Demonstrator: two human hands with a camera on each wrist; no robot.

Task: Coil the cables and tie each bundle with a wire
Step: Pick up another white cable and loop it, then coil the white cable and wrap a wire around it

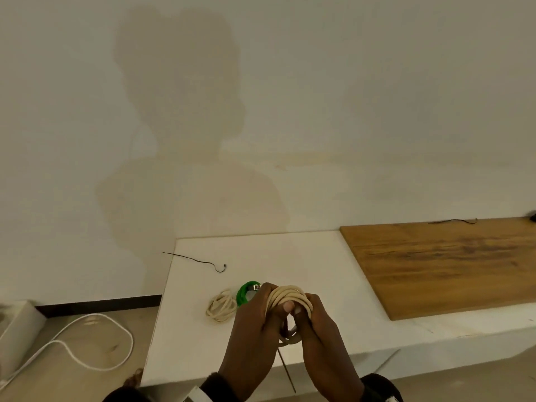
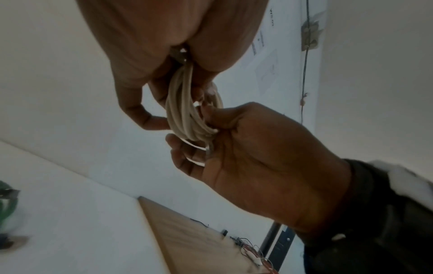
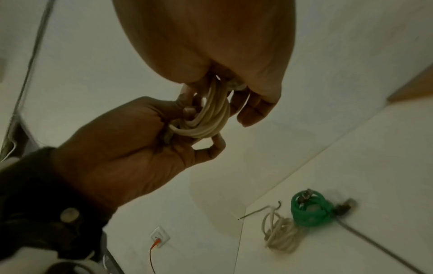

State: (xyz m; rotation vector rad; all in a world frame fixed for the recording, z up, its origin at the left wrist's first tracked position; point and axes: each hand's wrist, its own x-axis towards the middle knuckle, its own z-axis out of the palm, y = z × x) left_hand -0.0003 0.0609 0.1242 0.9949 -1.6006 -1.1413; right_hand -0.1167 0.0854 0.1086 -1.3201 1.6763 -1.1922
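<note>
Above the white table's [image 1: 362,285] front edge, both hands hold a cream cable coil [image 1: 290,295]. My left hand [image 1: 255,320] grips its left side and my right hand [image 1: 322,323] its right side, thumbs meeting in the middle. A thin dark tie wire [image 1: 286,369] hangs down from between the hands. The left wrist view shows the coil [image 2: 187,115] pinched by the right hand [image 2: 257,157]. In the right wrist view the left hand [image 3: 117,148] curls round the coil [image 3: 211,118]. On the table lie a second cream coil [image 1: 222,306], a green coil [image 1: 245,291] and a loose tie wire [image 1: 197,261].
A wooden board [image 1: 449,265] covers the table's right part, with another thin wire [image 1: 452,221] at its far edge. A white cable [image 1: 95,340] loops on the floor to the left beside a white box [image 1: 17,329]. The wall stands right behind the table.
</note>
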